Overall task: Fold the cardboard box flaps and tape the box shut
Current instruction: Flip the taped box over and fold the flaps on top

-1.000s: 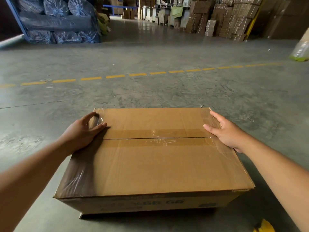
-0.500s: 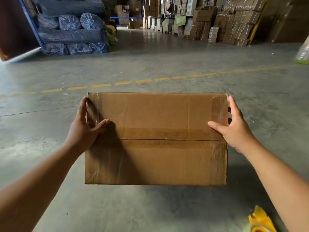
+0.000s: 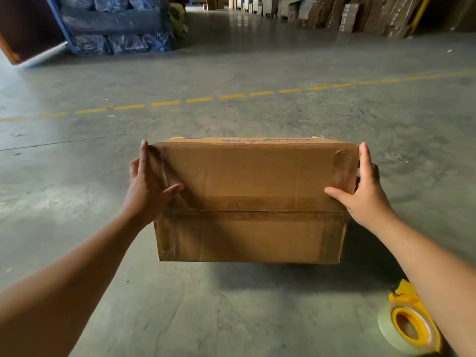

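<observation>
I'm looking down at a concrete warehouse floor (image 3: 231,305) with a dashed yellow line (image 3: 231,96) running across it beyond my work. The cardboard box (image 3: 252,202) sits dead ahead of me, tipped so that its taped face, with the centre seam (image 3: 257,211) between the flaps, is turned toward me; its long axis runs left to right, square across my view. I judge it is being rolled over to reach another face, though I can't see whether the lower edge bears on the floor. My left hand (image 3: 149,186) clamps the left end, fingers flat up the edge and thumb pressed onto the front. My right hand (image 3: 365,191) mirrors it on the right end. Both grips sit at about the same height, neither nearer. The tape roll (image 3: 409,328) lies on the floor just beside my right forearm, so that hand has the shorter reach to it.
</observation>
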The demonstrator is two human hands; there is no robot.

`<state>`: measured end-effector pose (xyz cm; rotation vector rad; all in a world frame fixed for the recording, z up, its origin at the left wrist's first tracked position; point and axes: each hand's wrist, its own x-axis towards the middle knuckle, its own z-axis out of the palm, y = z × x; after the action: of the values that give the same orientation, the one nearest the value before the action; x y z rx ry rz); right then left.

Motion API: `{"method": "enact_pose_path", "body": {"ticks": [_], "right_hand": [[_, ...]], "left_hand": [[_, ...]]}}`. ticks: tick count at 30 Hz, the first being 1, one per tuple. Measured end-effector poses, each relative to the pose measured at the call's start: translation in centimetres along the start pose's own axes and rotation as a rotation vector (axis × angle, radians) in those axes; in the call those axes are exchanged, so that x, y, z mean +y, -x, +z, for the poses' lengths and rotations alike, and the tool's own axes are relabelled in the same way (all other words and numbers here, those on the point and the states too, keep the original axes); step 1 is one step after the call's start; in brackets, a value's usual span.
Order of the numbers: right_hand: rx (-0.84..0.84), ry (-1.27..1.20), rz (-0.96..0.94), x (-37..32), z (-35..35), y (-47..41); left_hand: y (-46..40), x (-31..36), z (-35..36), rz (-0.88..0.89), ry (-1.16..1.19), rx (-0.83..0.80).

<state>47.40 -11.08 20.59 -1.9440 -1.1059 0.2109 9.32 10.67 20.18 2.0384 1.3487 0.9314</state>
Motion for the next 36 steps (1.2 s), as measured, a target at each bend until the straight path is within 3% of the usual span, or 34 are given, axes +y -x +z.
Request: {"method": "enact_pose_path", "body": {"ticks": [9, 14, 21, 29, 33, 36], "right_hand": [[0.069, -0.036, -0.038, 0.9, 1.2, 0.2], [0.115, -0.129, -0.06, 1.4, 1.8, 1.4], [0.008, -0.112, 0.049, 3.4, 3.0, 4.0], [-0.002, -0.15, 0.078, 4.3, 2.6, 4.4], [-0.041, -0.135, 0.065, 2.3, 2.0, 2.1], [-0.122, -0.068, 0.168, 1.9, 1.4, -0.6]], "left_hand": [[0.1, -1.7, 1.0, 0.006, 0.144, 0.075], [1.5, -3.2, 1.3, 0.063, 0.067, 0.013], [4.3, -5.6, 2.2, -0.004, 0.098, -0.012], [4.8, -5.2, 2.0, -0.048, 0.157, 0.019], [2.1, -4.2, 1.4, -0.06, 0.02, -0.078], [-0.5, -2.8, 0.5, -0.159, -0.008, -0.177]]}}
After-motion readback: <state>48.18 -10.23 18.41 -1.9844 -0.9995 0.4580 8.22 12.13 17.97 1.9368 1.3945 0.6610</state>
